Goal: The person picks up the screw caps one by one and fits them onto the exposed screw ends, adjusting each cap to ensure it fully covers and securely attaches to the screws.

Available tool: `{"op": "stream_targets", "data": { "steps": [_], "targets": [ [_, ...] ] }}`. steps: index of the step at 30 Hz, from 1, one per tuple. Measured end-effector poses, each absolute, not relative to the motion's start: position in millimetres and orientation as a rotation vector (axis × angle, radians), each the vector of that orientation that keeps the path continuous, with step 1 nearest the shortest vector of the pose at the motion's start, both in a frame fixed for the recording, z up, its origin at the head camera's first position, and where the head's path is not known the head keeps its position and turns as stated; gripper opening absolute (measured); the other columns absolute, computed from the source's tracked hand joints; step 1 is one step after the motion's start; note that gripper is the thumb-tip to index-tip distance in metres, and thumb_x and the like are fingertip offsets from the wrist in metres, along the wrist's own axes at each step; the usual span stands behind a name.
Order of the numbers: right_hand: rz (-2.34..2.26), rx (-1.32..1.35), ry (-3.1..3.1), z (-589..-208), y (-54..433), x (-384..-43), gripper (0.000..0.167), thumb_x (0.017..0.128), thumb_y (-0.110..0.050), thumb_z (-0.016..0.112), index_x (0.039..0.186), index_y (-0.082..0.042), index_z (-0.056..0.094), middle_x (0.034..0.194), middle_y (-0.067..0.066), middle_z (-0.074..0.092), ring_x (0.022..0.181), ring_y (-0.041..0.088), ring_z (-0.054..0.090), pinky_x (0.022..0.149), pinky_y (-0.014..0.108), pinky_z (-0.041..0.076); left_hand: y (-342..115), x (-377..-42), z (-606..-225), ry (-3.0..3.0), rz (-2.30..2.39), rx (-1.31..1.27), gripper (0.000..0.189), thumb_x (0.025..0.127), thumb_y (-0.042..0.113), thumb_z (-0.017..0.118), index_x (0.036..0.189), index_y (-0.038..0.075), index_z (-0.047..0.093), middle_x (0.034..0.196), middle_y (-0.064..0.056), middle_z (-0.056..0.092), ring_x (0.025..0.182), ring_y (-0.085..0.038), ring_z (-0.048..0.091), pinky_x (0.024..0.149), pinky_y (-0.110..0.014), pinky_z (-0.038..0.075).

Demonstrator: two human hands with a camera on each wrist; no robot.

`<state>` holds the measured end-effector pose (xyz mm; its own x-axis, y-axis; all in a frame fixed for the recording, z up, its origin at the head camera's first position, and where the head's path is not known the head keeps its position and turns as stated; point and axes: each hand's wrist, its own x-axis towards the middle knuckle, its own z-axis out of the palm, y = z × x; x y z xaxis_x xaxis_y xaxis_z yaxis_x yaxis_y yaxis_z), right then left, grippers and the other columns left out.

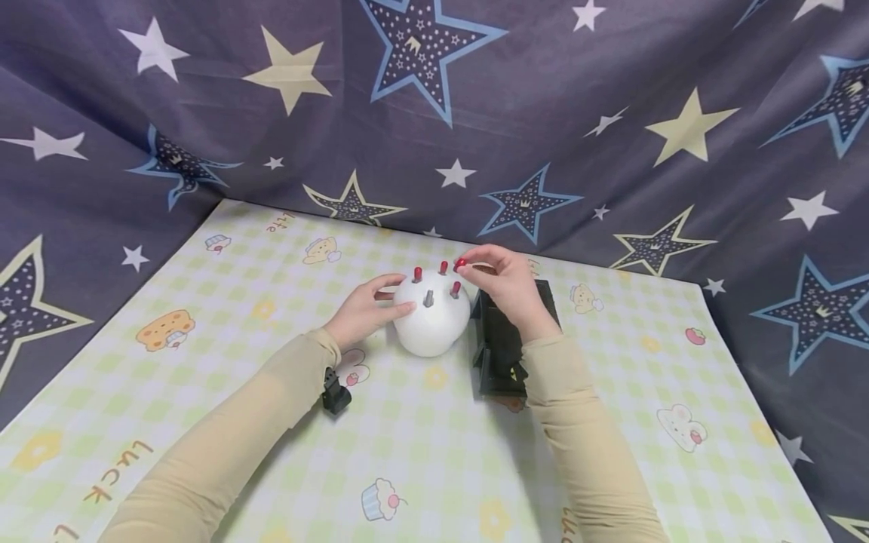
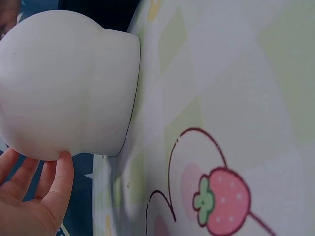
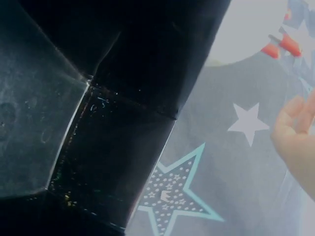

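Note:
A white rounded form (image 1: 431, 328) with a flat base stands on the table. Several small red-topped pegs (image 1: 417, 274) and a grey peg (image 1: 429, 299) stick out of its top. My left hand (image 1: 366, 309) holds its left side, thumb on the front and fingers farther back; the fingertips (image 2: 64, 164) touch its surface in the left wrist view. Just above its right rear, my right hand (image 1: 505, 283) pinches a small red piece (image 1: 460, 264) between thumb and fingers. Fingers hide most of that piece, and whether it touches the white form I cannot tell.
A black box (image 1: 498, 339) stands right of the white form, partly under my right forearm; its dark panels (image 3: 133, 123) fill much of the right wrist view. The checked tablecloth (image 1: 434, 437) runs back to a starry curtain (image 1: 434, 151).

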<state>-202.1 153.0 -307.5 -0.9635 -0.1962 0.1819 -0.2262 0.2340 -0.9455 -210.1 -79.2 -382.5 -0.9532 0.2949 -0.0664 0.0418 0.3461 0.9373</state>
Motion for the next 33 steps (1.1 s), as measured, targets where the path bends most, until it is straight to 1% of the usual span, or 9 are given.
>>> {"op": "stream_targets", "data": {
  "steps": [2, 4, 6, 8, 10, 17, 21, 25, 33],
  "targets": [
    [1.804, 0.486, -2.495, -307, 149, -201, 0.016, 0.085, -0.003, 0.067, 0.1, 0.002, 0.067, 0.098, 0.009, 0.07, 0.09, 0.019, 0.065, 0.09, 0.034, 0.05, -79, -210, -383, 2.385, 1.65, 0.306, 0.065, 0.086, 0.031, 0.07, 0.142, 0.014, 0.042, 0.147, -0.006, 0.041, 0.129, -0.031, 0.045, 0.105, -0.046, 0.042],
    [1.685, 0.531, -2.567, -307, 145, -199, 0.016, 0.085, -0.004, 0.068, 0.099, 0.001, 0.069, 0.103, 0.014, 0.068, 0.097, 0.024, 0.064, 0.093, 0.038, 0.049, -79, -211, -383, 2.387, 1.65, 0.307, 0.066, 0.086, 0.031, 0.07, 0.142, 0.014, 0.042, 0.147, -0.006, 0.041, 0.129, -0.031, 0.046, 0.104, -0.045, 0.042],
    [1.554, 0.563, -2.637, -307, 141, -199, 0.016, 0.084, -0.006, 0.069, 0.1, -0.001, 0.07, 0.106, 0.015, 0.068, 0.106, 0.026, 0.061, 0.098, 0.042, 0.047, -79, -210, -383, 2.39, 1.645, 0.309, 0.066, 0.086, 0.031, 0.07, 0.142, 0.013, 0.041, 0.147, -0.007, 0.041, 0.129, -0.032, 0.046, 0.104, -0.046, 0.042],
    [1.455, 0.569, -2.691, -308, 137, -198, 0.017, 0.083, -0.008, 0.07, 0.099, -0.003, 0.072, 0.109, 0.013, 0.068, 0.114, 0.026, 0.057, 0.103, 0.046, 0.043, -80, -211, -383, 2.393, 1.642, 0.311, 0.066, 0.086, 0.031, 0.07, 0.142, 0.013, 0.041, 0.147, -0.007, 0.041, 0.129, -0.032, 0.046, 0.105, -0.046, 0.042],
    [1.403, 0.571, -2.716, -309, 135, -198, 0.016, 0.083, -0.009, 0.071, 0.098, -0.005, 0.072, 0.11, 0.011, 0.068, 0.116, 0.025, 0.056, 0.105, 0.047, 0.041, -79, -211, -383, 2.392, 1.644, 0.313, 0.066, 0.086, 0.032, 0.07, 0.142, 0.013, 0.041, 0.147, -0.007, 0.041, 0.129, -0.032, 0.046, 0.105, -0.046, 0.042],
    [1.349, 0.658, -2.698, -313, 130, -198, 0.017, 0.081, -0.007, 0.072, 0.098, -0.004, 0.074, 0.106, 0.013, 0.068, 0.105, 0.026, 0.058, 0.095, 0.046, 0.048, -79, -210, -382, 2.373, 1.663, 0.315, 0.065, 0.086, 0.032, 0.069, 0.142, 0.013, 0.042, 0.146, -0.006, 0.043, 0.128, -0.032, 0.046, 0.105, -0.047, 0.042],
    [1.287, 0.693, -2.691, -314, 129, -198, 0.017, 0.081, -0.007, 0.074, 0.097, -0.005, 0.074, 0.105, 0.013, 0.068, 0.102, 0.027, 0.058, 0.091, 0.046, 0.049, -79, -209, -381, 2.37, 1.663, 0.311, 0.065, 0.087, 0.031, 0.069, 0.142, 0.013, 0.041, 0.146, -0.007, 0.042, 0.128, -0.032, 0.047, 0.104, -0.047, 0.042],
    [1.234, 0.708, -2.697, -313, 128, -198, 0.017, 0.081, -0.008, 0.074, 0.097, -0.005, 0.074, 0.105, 0.013, 0.067, 0.102, 0.026, 0.057, 0.085, 0.041, 0.051, -80, -209, -380, 2.373, 1.661, 0.309, 0.065, 0.087, 0.031, 0.069, 0.143, 0.013, 0.04, 0.147, -0.007, 0.042, 0.129, -0.032, 0.046, 0.104, -0.047, 0.042],
    [1.113, 0.76, -2.721, -313, 128, -199, 0.016, 0.081, -0.011, 0.074, 0.097, -0.005, 0.073, 0.102, 0.011, 0.068, 0.099, 0.025, 0.057, 0.079, 0.036, 0.052, -80, -210, -382, 2.39, 1.629, 0.307, 0.066, 0.087, 0.034, 0.069, 0.143, 0.014, 0.04, 0.148, -0.006, 0.04, 0.13, -0.031, 0.045, 0.104, -0.046, 0.043]
  ]
}}
